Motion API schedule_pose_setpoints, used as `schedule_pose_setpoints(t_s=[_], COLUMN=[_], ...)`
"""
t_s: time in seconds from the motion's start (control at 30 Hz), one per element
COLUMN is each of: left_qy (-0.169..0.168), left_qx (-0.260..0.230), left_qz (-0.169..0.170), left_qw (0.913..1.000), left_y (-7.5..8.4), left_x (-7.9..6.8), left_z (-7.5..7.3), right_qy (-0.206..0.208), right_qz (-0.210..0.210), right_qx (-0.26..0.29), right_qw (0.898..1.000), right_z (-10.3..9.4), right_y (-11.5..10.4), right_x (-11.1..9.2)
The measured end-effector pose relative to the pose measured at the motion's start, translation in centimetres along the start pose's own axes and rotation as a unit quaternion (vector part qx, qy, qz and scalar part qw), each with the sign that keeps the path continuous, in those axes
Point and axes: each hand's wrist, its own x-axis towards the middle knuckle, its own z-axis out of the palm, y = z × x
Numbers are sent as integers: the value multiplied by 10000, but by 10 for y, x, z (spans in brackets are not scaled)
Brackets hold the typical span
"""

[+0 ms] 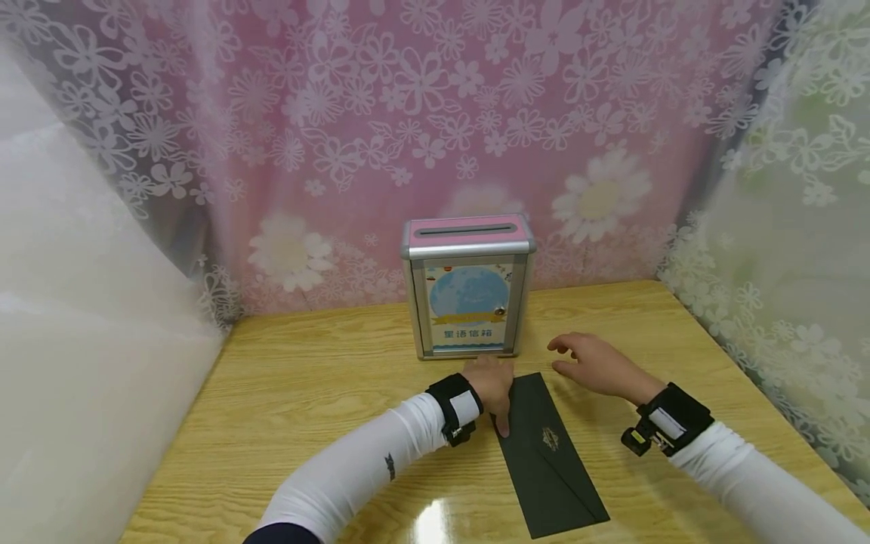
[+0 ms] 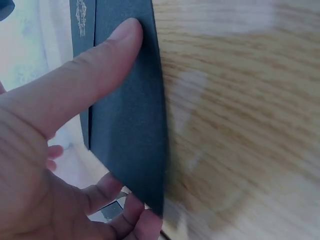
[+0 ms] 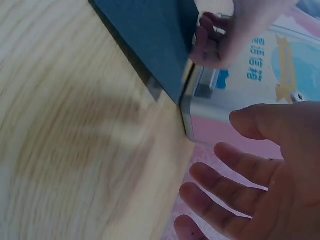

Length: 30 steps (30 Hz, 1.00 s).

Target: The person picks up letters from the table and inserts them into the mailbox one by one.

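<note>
A dark green envelope (image 1: 552, 462) with a gold emblem lies lengthwise on the table, its flap side up. My left hand (image 1: 491, 389) holds it by the far left end. In the left wrist view, the thumb (image 2: 112, 52) lies across the envelope's face and the curled fingers (image 2: 131, 212) meet its short edge. To the right of the envelope, my right hand (image 1: 598, 364) hovers with loosely bent fingers, touching nothing. Just beyond the left hand stands a metal-framed letter box (image 1: 469, 287) with a pink top and a slot (image 1: 465, 230).
The light wood table (image 1: 326, 378) carries the box and envelope. A pink flowered curtain (image 1: 408, 136) hangs behind it. A pale sheet (image 1: 88, 340) closes off the left side, and a white flowered curtain (image 1: 782, 287) the right. A small lock (image 1: 500, 311) sits on the box's front.
</note>
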Motion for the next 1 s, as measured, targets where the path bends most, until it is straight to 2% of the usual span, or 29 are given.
schedule_pose_setpoints(t_s=[0.2, 0.37, 0.5, 0.6, 0.83, 1.0], left_qy=[491, 672, 891, 1076, 1448, 1725], left_qx=[-70, -245, -421, -673, -1246, -1849], left_qz=[163, 362, 577, 704, 938, 840], left_qw=[9986, 9968, 9935, 9894, 9771, 9638], left_y=[-1, -4, -8, -13, -25, -33], left_x=[-3, -8, -12, -15, -26, -38], left_z=[3, 6, 6, 5, 0, -11], right_qy=[-278, -656, -717, -628, -134, 111], right_qz=[29, 162, 191, 132, -68, -121], right_qx=[187, 289, 300, 295, 476, 791], right_qw=[9994, 9973, 9968, 9975, 9988, 9967], right_z=[7, 10, 12, 12, 4, -13], right_y=[-8, -13, -16, -18, -30, -38], right_x=[1, 3, 3, 3, 0, -3])
